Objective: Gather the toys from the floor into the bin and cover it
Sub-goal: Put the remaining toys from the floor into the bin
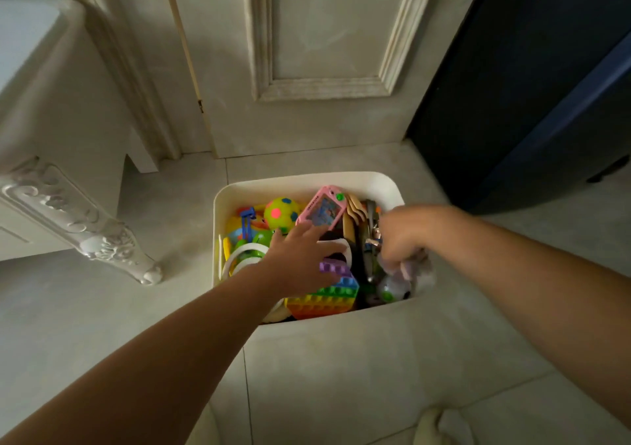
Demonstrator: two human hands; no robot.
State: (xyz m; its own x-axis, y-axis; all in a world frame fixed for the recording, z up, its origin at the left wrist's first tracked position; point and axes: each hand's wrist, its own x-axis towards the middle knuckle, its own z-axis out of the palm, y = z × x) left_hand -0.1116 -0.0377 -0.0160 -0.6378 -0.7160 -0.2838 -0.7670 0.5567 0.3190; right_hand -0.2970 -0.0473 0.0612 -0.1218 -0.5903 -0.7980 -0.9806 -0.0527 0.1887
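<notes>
A white rectangular bin point(307, 180) stands on the tiled floor, full of toys and with no lid on it. Inside lie a yellow ball with coloured spots point(281, 213), a pink handheld game point(322, 209), a rainbow pop-it point(329, 296), white rings point(244, 253) and wooden pieces point(353, 216). My left hand point(298, 260) is spread flat over the middle of the toys, fingers apart, touching the pink game and the pop-it. My right hand point(403, 236) reaches into the right side of the bin, its fingers curled on a pale purple soft toy point(411, 269). No lid is in view.
A white panelled door point(321, 52) rises just behind the bin. An ornate white furniture leg point(102, 240) stands to the left, dark blue furniture point(532, 96) to the right. A pale foot or slipper point(440, 426) shows at the bottom edge.
</notes>
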